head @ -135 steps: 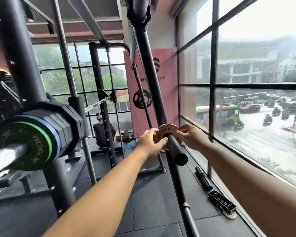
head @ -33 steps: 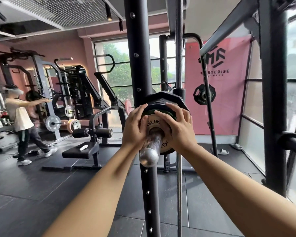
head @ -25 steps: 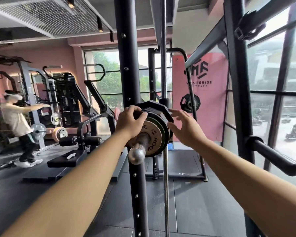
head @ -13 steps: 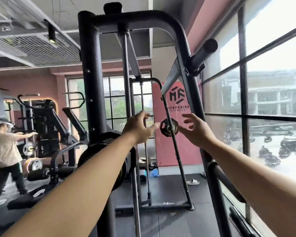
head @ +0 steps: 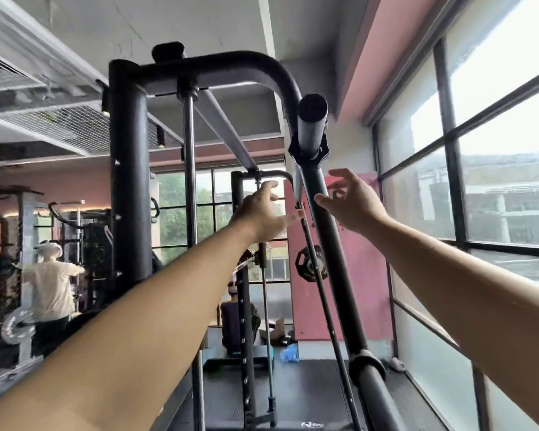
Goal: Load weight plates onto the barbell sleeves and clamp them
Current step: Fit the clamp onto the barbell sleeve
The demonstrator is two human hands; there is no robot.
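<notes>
Left hand (head: 262, 216) and right hand (head: 352, 203), fingers (head: 288, 218) apart, empty, flank a slanted post (head: 327, 237) beside the window (head: 507, 194), above dark floor (head: 305, 387).

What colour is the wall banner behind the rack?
Pinkish red: the banner shows best in the head view, the only one available.

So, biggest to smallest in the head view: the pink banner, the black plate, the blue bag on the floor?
1. Pink banner, clearly largest.
2. Black plate.
3. Blue bag, smallest.
All three stand far back.
</notes>
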